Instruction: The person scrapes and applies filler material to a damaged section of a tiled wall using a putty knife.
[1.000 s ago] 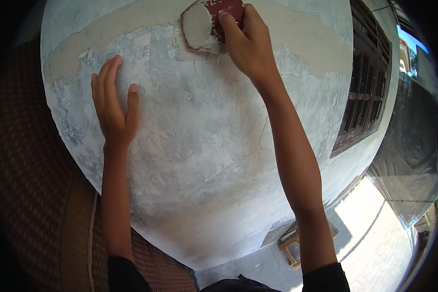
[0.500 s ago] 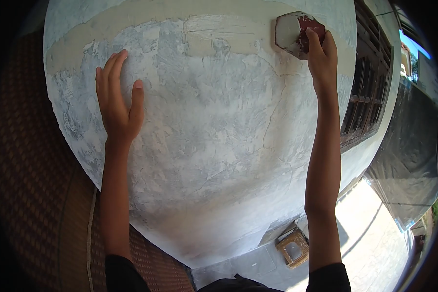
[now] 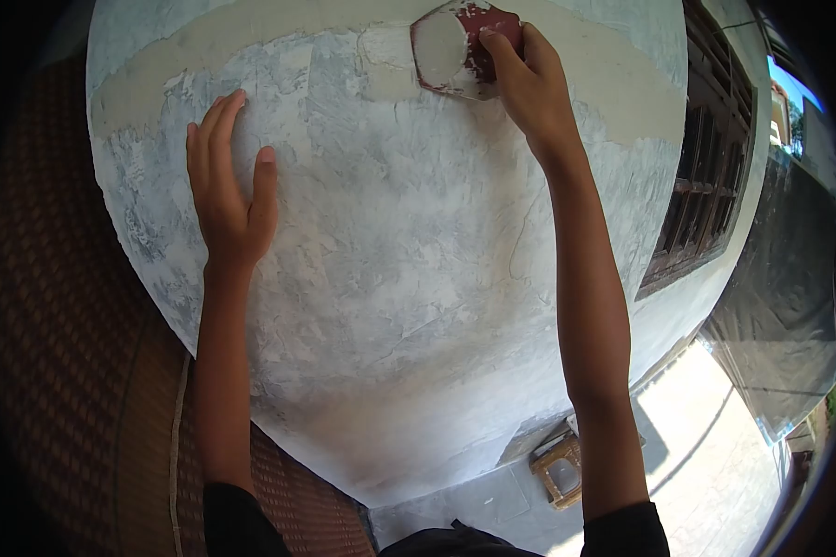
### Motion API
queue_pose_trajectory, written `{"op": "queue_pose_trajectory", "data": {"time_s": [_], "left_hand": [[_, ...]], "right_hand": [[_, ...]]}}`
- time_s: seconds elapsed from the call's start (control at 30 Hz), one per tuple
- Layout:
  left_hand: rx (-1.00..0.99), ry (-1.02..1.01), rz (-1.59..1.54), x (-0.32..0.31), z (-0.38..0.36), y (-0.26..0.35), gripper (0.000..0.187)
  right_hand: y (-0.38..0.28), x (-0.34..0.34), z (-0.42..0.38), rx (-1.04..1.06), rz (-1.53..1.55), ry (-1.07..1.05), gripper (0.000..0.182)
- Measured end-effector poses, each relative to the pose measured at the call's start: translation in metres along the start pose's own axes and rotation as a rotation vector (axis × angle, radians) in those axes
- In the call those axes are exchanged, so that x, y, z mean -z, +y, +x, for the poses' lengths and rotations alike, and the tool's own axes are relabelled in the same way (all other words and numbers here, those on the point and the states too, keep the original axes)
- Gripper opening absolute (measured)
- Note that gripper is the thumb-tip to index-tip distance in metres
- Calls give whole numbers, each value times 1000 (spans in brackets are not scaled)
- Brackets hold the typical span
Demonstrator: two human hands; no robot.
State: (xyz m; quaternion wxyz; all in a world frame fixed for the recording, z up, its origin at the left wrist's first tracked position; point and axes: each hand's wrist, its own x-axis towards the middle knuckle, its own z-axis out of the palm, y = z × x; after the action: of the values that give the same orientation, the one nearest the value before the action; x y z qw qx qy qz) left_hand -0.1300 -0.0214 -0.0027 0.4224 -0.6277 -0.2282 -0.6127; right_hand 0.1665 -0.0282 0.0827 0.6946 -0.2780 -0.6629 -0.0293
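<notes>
In my right hand [image 3: 528, 88] is a flat, dark-red, angular putty spreader [image 3: 446, 46], its face smeared with pale filler. The thumb lies on its face while the other fingers go behind it. It is up against the upper part of the plastered wall [image 3: 372, 213], over a band of beige putty [image 3: 585, 56]. My left hand [image 3: 228, 190] rests with spread fingers on or just off the wall at the left, below that band; contact is hard to make out. Grey and white patches mottle the plaster, and a thin crack runs down right of centre.
A dark wooden window with bars [image 3: 701, 176] is set in the wall at the right. Low down, a small wooden stool [image 3: 559, 473] stands on the pale floor [image 3: 492, 506]. Woven matting [image 3: 56, 278] covers the left side. Dark plastic sheeting [image 3: 780, 288] hangs at the far right.
My right hand has swept the putty spreader leftward along the beige band, over the ridged patch near the top centre. The left hand is almost where it was.
</notes>
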Motion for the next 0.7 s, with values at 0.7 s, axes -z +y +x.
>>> {"op": "queue_pose_trajectory", "data": {"time_s": [0.7], "left_hand": [[-26, 26, -16, -7, -3, -5, 49]], "right_hand": [[7, 26, 4, -67, 63, 122, 29]]}}
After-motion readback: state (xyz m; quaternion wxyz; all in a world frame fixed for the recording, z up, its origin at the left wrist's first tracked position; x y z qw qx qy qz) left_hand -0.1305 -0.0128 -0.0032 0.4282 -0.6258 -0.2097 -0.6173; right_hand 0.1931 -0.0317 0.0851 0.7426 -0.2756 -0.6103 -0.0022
